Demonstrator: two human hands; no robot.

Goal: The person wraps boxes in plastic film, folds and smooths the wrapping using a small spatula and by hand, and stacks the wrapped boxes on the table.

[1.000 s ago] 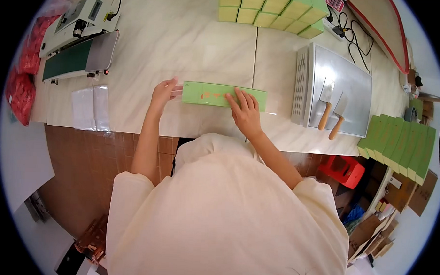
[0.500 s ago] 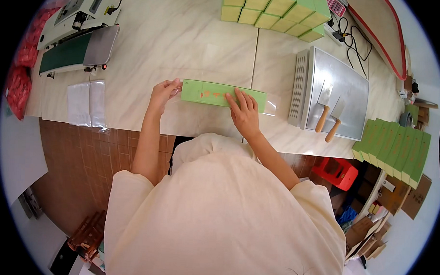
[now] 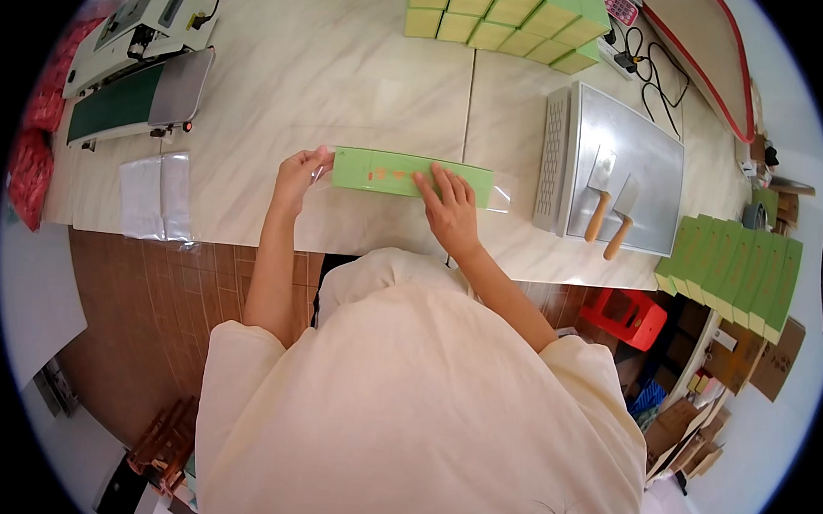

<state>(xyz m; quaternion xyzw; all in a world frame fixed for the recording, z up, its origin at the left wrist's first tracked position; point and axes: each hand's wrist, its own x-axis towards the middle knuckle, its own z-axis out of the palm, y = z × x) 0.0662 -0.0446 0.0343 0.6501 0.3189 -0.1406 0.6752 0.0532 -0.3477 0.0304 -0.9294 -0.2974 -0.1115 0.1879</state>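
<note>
A long green box (image 3: 356,170) with orange lettering lies crosswise on the table, inside a clear plastic sleeve (image 3: 500,199) that sticks out past its right end. At the box's left end my left hand (image 3: 295,178) is closed, pinching the loose clear plastic between thumb and fingers. My right hand (image 3: 451,213) rests on top of the box toward its right end, fingers spread and lying flat on the lid. Part of the lettering is hidden under those fingers.
To the right stands a metal box (image 3: 647,129) with two wooden-handled blades (image 3: 598,218) on it. Green boxes are stacked at the back (image 3: 496,29) and far right (image 3: 733,268). At left are plastic bags (image 3: 142,198) and a machine with a green belt (image 3: 118,106).
The whole view has shifted slightly to the left. Both hands and the green box keep nearly the same places on the table.
</note>
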